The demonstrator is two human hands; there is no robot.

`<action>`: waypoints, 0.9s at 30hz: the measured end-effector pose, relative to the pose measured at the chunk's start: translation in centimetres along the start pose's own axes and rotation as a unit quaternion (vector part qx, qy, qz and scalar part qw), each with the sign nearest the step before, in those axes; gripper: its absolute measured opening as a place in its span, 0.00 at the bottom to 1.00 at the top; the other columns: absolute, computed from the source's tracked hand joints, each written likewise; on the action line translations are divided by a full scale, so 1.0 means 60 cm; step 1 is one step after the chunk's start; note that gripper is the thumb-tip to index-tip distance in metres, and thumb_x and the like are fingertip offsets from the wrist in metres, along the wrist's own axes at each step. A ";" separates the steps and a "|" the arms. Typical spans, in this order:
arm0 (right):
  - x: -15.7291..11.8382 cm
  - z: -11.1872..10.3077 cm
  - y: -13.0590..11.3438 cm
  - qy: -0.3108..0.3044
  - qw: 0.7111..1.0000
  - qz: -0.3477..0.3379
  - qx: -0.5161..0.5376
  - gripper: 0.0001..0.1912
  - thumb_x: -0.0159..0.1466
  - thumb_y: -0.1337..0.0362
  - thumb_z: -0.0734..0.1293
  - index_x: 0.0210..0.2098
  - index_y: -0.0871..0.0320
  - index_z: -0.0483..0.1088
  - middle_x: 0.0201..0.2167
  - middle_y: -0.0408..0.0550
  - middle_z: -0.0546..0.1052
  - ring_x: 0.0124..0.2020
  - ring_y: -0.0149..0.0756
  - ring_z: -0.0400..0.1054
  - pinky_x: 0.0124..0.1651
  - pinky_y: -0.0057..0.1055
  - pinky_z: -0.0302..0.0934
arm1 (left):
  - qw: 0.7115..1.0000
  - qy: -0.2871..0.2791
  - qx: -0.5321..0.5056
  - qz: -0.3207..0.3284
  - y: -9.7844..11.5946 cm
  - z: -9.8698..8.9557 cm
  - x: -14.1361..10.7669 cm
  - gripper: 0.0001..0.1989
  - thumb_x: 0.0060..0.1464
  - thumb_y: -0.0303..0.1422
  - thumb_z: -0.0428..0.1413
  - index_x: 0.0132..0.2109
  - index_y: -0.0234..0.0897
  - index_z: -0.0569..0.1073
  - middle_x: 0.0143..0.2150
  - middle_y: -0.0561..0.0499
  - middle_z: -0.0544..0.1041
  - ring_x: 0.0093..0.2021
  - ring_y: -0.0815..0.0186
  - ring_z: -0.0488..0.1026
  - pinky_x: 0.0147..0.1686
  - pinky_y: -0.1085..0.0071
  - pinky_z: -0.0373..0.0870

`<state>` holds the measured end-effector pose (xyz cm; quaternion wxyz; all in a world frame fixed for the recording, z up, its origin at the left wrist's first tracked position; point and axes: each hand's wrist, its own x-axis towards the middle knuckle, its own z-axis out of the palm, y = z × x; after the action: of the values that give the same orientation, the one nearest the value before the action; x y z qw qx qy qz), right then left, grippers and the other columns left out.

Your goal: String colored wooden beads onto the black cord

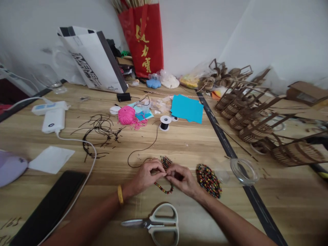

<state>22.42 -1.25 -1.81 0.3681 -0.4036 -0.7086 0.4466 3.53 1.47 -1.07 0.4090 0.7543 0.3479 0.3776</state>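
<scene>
Both hands meet over the table, thumb and forefinger pinched on each side. My left hand (pixel 146 176), with a yellow band at its wrist, and my right hand (pixel 183 180) grip a bead string (pixel 166 191) whose loop of small coloured beads hangs below the fingertips. The exact spot they pinch is too small to make out. More beads (pixel 166 161) lie just beyond the fingers. A thin black cord (pixel 139 150) runs from a white spool (pixel 165 123) towards my left hand. To the right of my right hand lies a pile of multicoloured beads (pixel 208 181).
Pale-handled scissors (pixel 162 223) lie in front of me. A clear round lid (pixel 244 171) and several small woven baskets (pixel 246 116) stand right. Cut black cords (pixel 99 131), pink yarn (pixel 126 115), a white cable (pixel 93 160) and a black case (pixel 51 208) lie left.
</scene>
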 end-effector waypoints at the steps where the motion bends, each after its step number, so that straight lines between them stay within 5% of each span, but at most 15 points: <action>1: 0.002 -0.001 -0.001 -0.007 1.000 -0.010 -0.002 0.07 0.62 0.61 0.66 0.34 0.60 0.71 0.28 0.46 0.71 0.28 0.30 0.63 0.31 0.26 0.58 | 1.000 0.003 -0.002 0.000 0.000 0.000 0.000 0.06 0.50 0.29 0.60 0.27 0.33 0.74 0.27 0.49 0.75 0.31 0.67 0.71 0.33 0.71 0.65; 16: 0.005 -0.002 -0.001 0.014 0.999 0.043 0.029 0.14 0.63 0.56 0.64 0.29 0.61 0.70 0.23 0.43 0.68 0.25 0.29 0.60 0.29 0.25 0.56 | 0.999 0.001 0.027 -0.016 0.000 -0.004 0.000 0.04 0.52 0.28 0.57 0.30 0.34 0.73 0.28 0.50 0.74 0.32 0.67 0.71 0.33 0.72 0.67; 22: 0.003 0.001 0.008 0.044 0.996 0.051 0.050 0.13 0.62 0.56 0.66 0.31 0.60 0.70 0.25 0.44 0.69 0.26 0.30 0.62 0.30 0.26 0.58 | 0.992 0.085 0.093 -0.019 -0.015 -0.022 0.009 0.04 0.54 0.27 0.54 0.33 0.34 0.73 0.30 0.49 0.75 0.33 0.66 0.72 0.36 0.71 0.68; 27: -0.001 0.004 0.017 0.046 0.991 0.089 0.094 0.13 0.60 0.55 0.67 0.32 0.60 0.70 0.23 0.42 0.68 0.22 0.27 0.61 0.25 0.24 0.57 | 0.989 0.051 0.139 -0.020 -0.024 -0.037 0.016 0.04 0.53 0.26 0.55 0.32 0.34 0.75 0.31 0.49 0.75 0.35 0.65 0.71 0.37 0.70 0.67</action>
<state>22.49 -1.11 -2.85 0.3954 -0.4486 -0.6071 0.5233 1.80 3.67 -1.23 0.2892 0.7764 0.4328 0.3554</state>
